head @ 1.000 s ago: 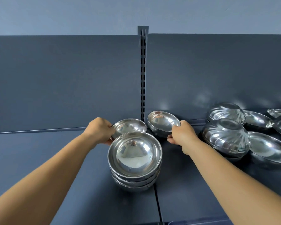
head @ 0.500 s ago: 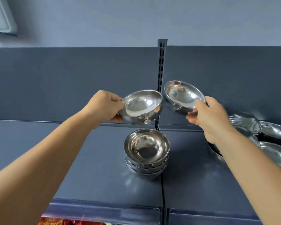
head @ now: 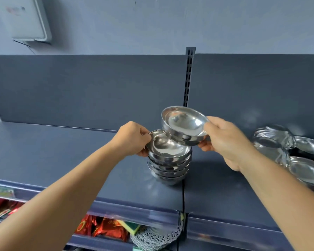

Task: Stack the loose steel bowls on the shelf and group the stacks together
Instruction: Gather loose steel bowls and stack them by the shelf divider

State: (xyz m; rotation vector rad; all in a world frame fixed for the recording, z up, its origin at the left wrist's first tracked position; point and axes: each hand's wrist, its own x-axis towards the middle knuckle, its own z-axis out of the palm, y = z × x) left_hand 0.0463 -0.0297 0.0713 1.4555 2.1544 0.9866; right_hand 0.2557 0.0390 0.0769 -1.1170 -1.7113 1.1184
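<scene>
Stack of steel bowls (head: 169, 167) on shelf (head: 65, 156): left hand (head: 132, 138) pinches top bowl (head: 168, 147) rim, should seat it level; right hand (head: 225, 140) pinches tilted bowl (head: 184, 125) just above, to nest next; loose bowls (head: 286, 147) beyond right hand.

1. A stack of bowls (head: 168, 165) sits on the shelf (head: 62, 160), near the middle.
2. The left hand (head: 132, 138) is at the left side of the top bowl (head: 166, 145).
3. The right hand (head: 225, 142) holds another bowl (head: 184, 125) above the stack, a little to the right.
4. More bowls (head: 288, 153) lie far to the right.
5. Packets (head: 105, 229) lie below the shelf.
</scene>
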